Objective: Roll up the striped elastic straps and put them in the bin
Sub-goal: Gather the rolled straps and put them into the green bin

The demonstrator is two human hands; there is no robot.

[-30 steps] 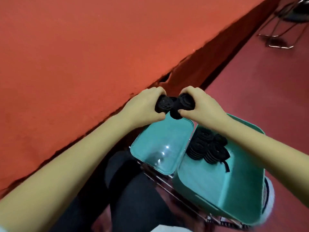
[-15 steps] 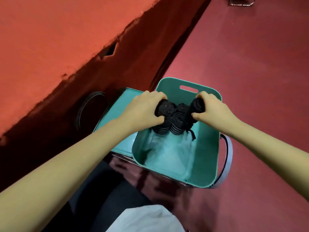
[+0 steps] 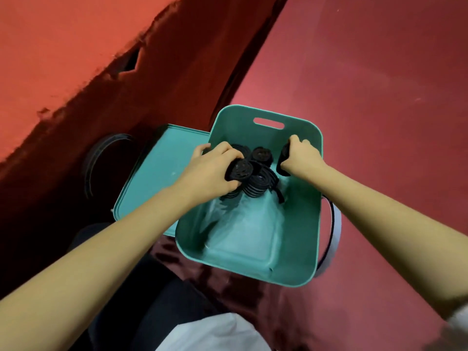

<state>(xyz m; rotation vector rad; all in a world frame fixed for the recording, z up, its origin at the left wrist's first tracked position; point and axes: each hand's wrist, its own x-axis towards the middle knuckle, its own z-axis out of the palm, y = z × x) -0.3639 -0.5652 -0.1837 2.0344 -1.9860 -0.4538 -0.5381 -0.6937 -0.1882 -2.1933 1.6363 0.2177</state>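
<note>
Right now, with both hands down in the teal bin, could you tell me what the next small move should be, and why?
Probably open both hands and let go: the left hand grips one rolled strap, the right hand a second strap, both already inside the bin beside the stacked rolls.

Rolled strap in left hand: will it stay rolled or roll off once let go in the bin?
Probably soft and light: the left hand alone grips the rolled strap. May loosen on release; a loose tail trails from the pile in the bin. Round, so it might roll unless nested against that pile.
</note>
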